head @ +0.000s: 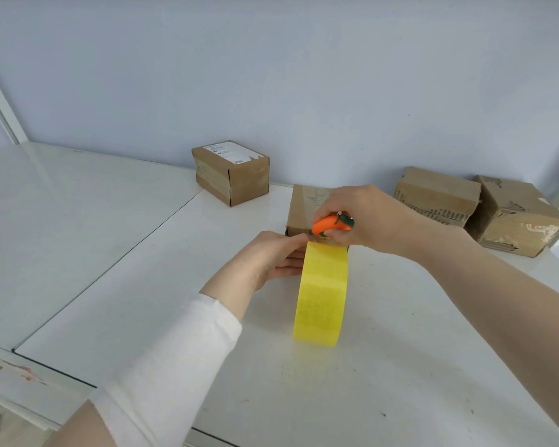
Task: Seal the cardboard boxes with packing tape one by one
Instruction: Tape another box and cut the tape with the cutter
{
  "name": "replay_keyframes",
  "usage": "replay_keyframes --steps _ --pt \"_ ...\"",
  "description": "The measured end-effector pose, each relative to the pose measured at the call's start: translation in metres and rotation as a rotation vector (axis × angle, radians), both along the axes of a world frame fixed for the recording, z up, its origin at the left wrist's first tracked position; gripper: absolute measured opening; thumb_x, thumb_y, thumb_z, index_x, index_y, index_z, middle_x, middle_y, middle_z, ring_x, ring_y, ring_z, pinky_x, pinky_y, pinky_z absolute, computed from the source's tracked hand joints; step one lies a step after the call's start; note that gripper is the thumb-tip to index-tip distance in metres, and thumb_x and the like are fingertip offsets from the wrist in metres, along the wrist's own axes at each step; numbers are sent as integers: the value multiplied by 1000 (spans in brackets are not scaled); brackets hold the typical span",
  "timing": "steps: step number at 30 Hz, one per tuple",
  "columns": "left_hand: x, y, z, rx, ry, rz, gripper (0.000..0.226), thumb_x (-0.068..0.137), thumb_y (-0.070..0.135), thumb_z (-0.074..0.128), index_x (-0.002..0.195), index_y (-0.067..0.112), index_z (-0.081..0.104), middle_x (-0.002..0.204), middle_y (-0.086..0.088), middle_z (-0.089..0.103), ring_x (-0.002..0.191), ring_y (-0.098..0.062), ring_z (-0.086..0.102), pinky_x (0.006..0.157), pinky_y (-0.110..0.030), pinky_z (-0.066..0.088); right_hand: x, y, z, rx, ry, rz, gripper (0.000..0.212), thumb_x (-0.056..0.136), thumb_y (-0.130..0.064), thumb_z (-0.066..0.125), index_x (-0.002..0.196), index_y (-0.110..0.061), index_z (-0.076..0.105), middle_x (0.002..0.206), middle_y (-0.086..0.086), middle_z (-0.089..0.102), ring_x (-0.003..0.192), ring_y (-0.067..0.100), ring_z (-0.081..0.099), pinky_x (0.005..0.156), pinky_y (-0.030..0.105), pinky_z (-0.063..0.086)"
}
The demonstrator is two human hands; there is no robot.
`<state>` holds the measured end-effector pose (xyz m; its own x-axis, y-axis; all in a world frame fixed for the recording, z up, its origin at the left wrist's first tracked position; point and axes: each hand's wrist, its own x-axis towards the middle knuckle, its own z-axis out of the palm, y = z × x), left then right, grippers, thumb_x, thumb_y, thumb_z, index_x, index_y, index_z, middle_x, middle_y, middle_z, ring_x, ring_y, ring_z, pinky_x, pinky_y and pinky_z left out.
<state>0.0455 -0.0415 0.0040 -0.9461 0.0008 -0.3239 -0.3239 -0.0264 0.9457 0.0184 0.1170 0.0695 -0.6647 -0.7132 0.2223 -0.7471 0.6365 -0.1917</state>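
Tape is why everything sits as it does. I hold the yellow packing-tape roll (321,295) upright on its edge, just in front of the small cardboard box (305,204), so the free end leads straight up to the box's near top edge. My left hand (271,258) grips the roll from its left side, fingers curled against its flank and thumb up near the top. I judge this braces the strip for a cut.

My right hand (368,217) reaches over from the right, wrist bent down and knuckles up, fingers clenched round the orange carrot-shaped cutter (328,225). Its tip sits where tape meets box. The blade is hidden, so I cannot tell whether it touches the tape. My left forearm wears a white sleeve (175,350); the right is bare.

The box I am sealing stands on the white table (110,253). A labelled box (231,172) waits by the wall to the left, well apart. A worn box (438,195) and a torn box (517,217) sit together at the right, probably next in turn.
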Motion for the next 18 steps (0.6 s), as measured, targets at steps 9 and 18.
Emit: replay_keyframes --steps 9,18 --pt "-2 -3 -1 11 -4 2 14 89 14 58 80 8 67 62 1 71 56 -8 68 49 -17 51 1 18 2 11 4 13 20 78 -5 67 95 -14 71 84 -8 59 69 -4 47 63 3 33" --pt "-3 -2 -2 7 -11 1 12 87 18 63 81 8 67 63 0 71 56 -8 68 49 -17 51 3 36 0 -295 -45 -89 23 77 -6 67 88 -26 62 81 -27 57 75 -15 53 64 2 37"
